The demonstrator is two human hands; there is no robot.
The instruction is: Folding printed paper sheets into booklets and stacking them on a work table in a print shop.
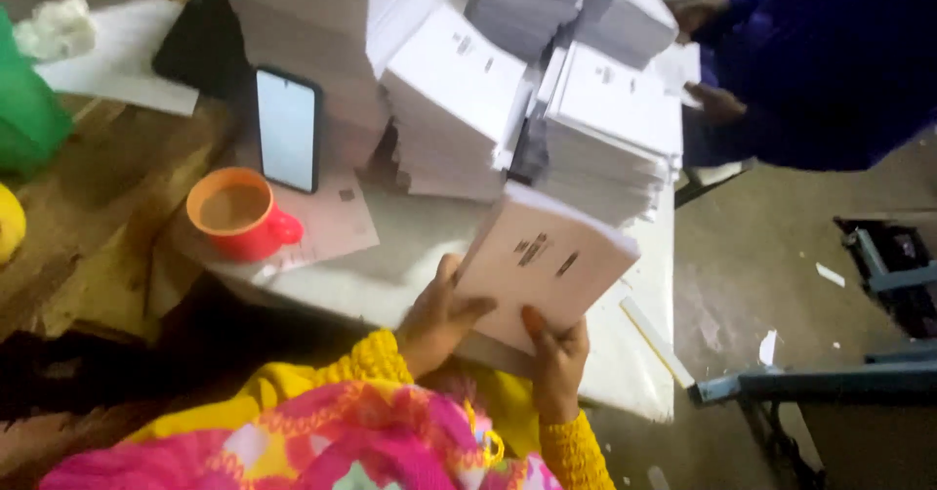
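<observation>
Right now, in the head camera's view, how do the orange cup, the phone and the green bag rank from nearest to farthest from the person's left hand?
From the left hand:
1. Orange cup, up and to its left on the table.
2. Phone, just beyond the cup, propped against the paper stacks.
3. Green bag, at the far left edge.

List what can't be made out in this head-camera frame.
- Marks on the paper bundle held by left hand and right hand: blurred.
- Right palm: hidden behind the bundle.
- Co-worker's hand: what it touches is unclear.
- Paper stacks: tops cut off by the upper edge.
</observation>
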